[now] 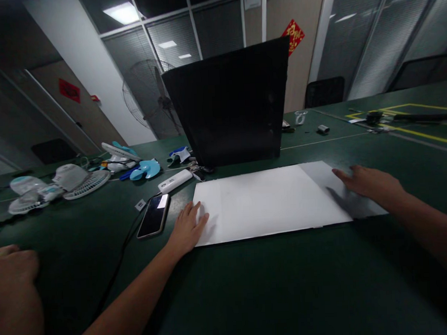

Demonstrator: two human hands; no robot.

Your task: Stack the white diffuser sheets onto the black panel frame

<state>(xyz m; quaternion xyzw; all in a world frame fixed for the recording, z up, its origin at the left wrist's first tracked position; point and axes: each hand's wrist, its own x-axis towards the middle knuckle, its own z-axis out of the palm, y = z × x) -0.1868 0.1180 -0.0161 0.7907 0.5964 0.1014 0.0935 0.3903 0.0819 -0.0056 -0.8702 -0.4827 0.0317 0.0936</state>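
A wide, flat white panel (pixel 262 200) with a thin dark edge along its front lies on the green table. My left hand (pixel 188 227) lies at the panel's left end with its fingers spread, and the fingertips rest on the white surface. At the other end, my right hand (pixel 367 182) is over the panel's right side, index finger stretched out, casting a shadow there. Whether it touches the surface, I cannot tell. Just behind the panel stands a large black rectangular board (pixel 231 105), upright and slightly tilted.
Left of the panel are a phone (pixel 154 216), a white power strip (pixel 175 181) and a black cable (pixel 118 263). White fan parts (pixel 87 185) and a blue fan blade (pixel 145 169) lie farther left. Another person's hand (pixel 14 285) shows at the left edge. The green table (pixel 288 288) extends around everything.
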